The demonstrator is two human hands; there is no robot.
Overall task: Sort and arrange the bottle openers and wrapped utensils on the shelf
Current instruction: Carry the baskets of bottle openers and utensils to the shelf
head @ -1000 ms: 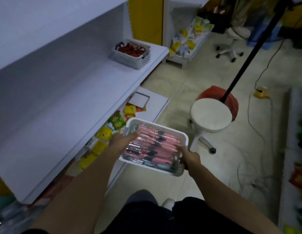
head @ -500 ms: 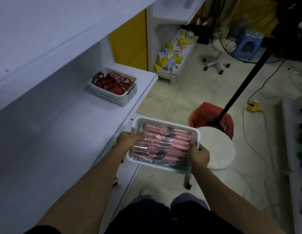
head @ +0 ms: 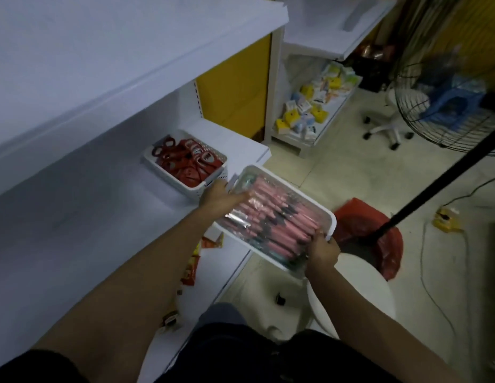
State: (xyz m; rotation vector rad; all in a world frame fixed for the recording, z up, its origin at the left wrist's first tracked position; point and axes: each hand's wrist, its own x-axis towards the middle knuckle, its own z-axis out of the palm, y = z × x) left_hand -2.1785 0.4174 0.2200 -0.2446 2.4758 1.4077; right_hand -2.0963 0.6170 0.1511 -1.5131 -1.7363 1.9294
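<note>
Between the 2 hands: 1 white tray [head: 331, 226] of wrapped utensils [head: 279, 219], pink handles under clear film, packed side by side. Left hand [head: 220, 199] grips the tray's left rim, fingers [head: 240, 197] close together, laid over the rim onto the film. Right hand [head: 322, 251] grips the near-right corner, fingers [head: 318, 235] curled over the rim onto the packs; thumb not visible. Tray sits skewed at the front edge of the shelf [head: 102, 217]; cannot tell if its left end rests on it. Just beyond the left fingers: white basket [head: 169, 178] of red bottle openers [head: 185, 164] on the shelf; tray-to-basket contact, cannot tell. Below the right fingers: white stool [head: 362, 294], red bag [head: 391, 255] beside it on the floor.
</note>
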